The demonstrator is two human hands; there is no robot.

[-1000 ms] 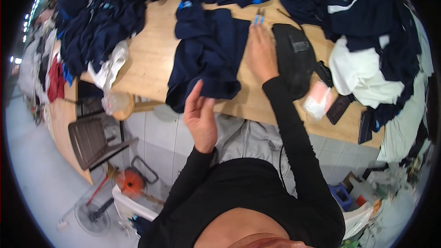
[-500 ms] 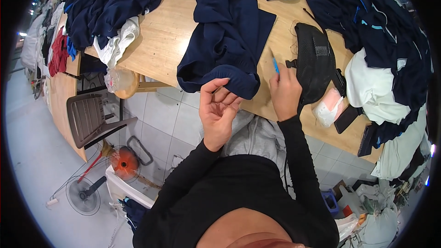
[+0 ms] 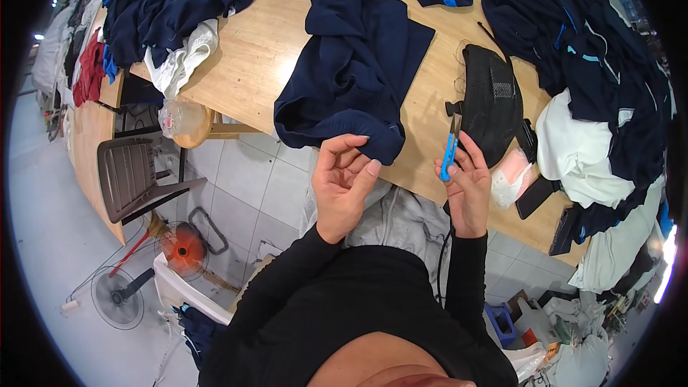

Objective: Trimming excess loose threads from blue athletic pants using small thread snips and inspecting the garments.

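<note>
A navy blue garment (image 3: 351,72) lies spread on the table in front of me, its gathered, elastic-looking edge hanging over the front. My left hand (image 3: 344,183) is palm up at that edge, with thumb and curled fingers closed on the cloth. To the right, my right hand (image 3: 469,190) is raised by the table's front edge. Between its thumb and fingers it holds blue-handled thread snips (image 3: 449,154), the metal tip pointing away from me. The snips are apart from the garment.
A black padded pouch (image 3: 491,100) lies on the wooden table (image 3: 251,79) at right, near a tissue pack (image 3: 512,175) and a dark phone (image 3: 536,199). Navy garments pile up at far left (image 3: 179,7) and right (image 3: 573,36). A brown chair (image 3: 132,172) stands at left.
My right hand has moved right and toward me, turning palm up with the snips now upright. My left hand's thumb has come up toward the garment's edge.
</note>
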